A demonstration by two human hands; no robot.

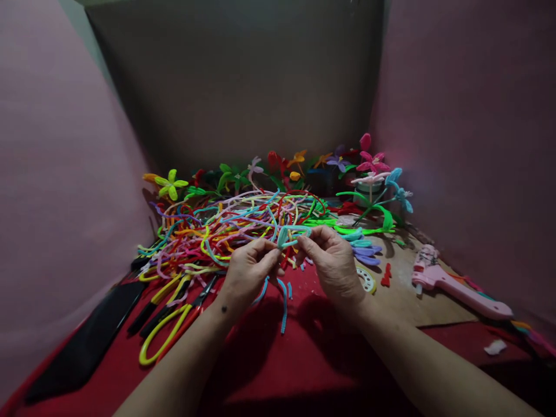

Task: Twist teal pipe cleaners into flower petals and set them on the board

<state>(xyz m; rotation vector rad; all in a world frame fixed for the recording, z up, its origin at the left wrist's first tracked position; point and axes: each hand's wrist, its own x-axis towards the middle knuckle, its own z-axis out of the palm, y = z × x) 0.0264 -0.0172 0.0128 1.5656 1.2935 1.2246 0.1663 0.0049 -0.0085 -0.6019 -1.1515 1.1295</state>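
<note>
Between my two hands is a light blue pipe cleaner (284,236), bent into narrow loops. My left hand (254,269) pinches its lower left end, where the loops come together. Thumb and fingers of my right hand (332,263) close on the right end of a loop. Below my left hand, cut pieces of blue pipe cleaner (284,313) lie on the red cloth (269,370). Just beyond the hands spreads a tangled heap of many-coloured pipe cleaners (243,214).
Yellow-handled scissors (167,336) and a black flat object (87,341) lie at left. On the right, a pink glue gun (460,289) rests on a brown board (403,301), near a yellow tape roll (367,280). Pipe-cleaner flowers (339,162) line the back.
</note>
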